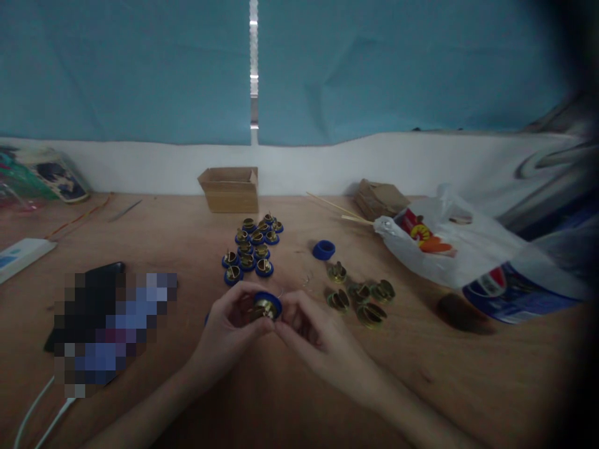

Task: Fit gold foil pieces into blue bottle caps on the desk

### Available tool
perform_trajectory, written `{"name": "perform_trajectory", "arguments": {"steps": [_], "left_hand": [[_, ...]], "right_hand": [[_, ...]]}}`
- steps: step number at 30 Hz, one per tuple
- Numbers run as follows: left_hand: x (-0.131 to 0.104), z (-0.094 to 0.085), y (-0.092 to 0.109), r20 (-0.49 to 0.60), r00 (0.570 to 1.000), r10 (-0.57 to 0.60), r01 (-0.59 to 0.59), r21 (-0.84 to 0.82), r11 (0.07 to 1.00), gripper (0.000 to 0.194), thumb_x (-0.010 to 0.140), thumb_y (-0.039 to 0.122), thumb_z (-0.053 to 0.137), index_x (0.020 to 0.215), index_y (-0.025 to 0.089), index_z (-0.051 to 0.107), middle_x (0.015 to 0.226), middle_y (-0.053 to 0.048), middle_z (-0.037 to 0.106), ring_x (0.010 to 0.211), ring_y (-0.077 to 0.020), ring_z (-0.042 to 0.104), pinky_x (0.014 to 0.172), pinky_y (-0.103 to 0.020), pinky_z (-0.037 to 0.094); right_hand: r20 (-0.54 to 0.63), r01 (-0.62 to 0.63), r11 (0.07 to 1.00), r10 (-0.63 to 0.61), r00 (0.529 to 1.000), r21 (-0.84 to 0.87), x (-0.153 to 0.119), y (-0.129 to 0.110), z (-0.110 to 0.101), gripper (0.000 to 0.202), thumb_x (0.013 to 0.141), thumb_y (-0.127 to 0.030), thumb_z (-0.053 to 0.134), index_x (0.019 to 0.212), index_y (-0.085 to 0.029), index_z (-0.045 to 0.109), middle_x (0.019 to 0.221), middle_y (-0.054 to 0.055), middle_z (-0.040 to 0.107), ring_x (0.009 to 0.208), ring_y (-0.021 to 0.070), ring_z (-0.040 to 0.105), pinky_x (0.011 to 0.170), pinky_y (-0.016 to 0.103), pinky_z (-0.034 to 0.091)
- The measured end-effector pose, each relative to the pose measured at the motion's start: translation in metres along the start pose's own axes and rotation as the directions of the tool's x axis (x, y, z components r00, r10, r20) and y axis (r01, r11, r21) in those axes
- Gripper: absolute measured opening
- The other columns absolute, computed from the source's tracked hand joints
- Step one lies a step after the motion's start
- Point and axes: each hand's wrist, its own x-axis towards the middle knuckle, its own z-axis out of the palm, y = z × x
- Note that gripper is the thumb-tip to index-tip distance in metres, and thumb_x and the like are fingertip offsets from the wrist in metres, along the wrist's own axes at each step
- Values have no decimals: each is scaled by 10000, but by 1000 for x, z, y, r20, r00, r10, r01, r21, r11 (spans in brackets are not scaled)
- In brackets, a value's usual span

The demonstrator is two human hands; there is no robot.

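My left hand (228, 333) is closed around a round brass-coloured metal piece with a blue ring (268, 304), tilted so its inside faces me. Against its right side, my right hand (321, 340) has thumb and fingers pinched together; whatever is between them is too small to make out. Beyond my hands stands a group of similar brass pieces in blue rings (247, 260). Several brass pieces without rings (362, 293) lie to the right of my right hand. A loose blue ring (324, 249) sits just behind them.
An open cardboard box (233, 196) stands at the back, with a brown carton (381, 198) farther right. A plastic bag (407, 249) and a blue Pepsi cup (519, 290) are on the right. On the left lie a blurred-out phone (126, 330) with white cables and a white power strip (25, 255).
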Motion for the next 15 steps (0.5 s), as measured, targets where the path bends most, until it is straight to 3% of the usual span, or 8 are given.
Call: {"name": "perform_trajectory", "arguments": {"steps": [7, 15], "left_hand": [[-2, -2, -4, -17, 999, -43, 42, -40, 998, 331, 644, 192, 814, 746, 186, 499, 917, -36, 715, 821, -168, 686, 714, -265, 543], [-6, -3, -8, 67, 997, -40, 44, -62, 997, 304, 691, 186, 798, 795, 190, 513, 777, 21, 661, 739, -108, 633, 682, -202, 494]], "right_hand": [[-139, 86, 996, -86, 986, -9, 0, 6, 0, 148, 874, -183, 599, 1006, -207, 536, 830, -9, 544, 623, 107, 526, 537, 228, 449], [-228, 120, 991, -130, 965, -57, -5, 8, 11, 222, 889, -128, 569, 1089, -224, 556, 894, 18, 572, 661, 130, 554, 611, 271, 486]]}}
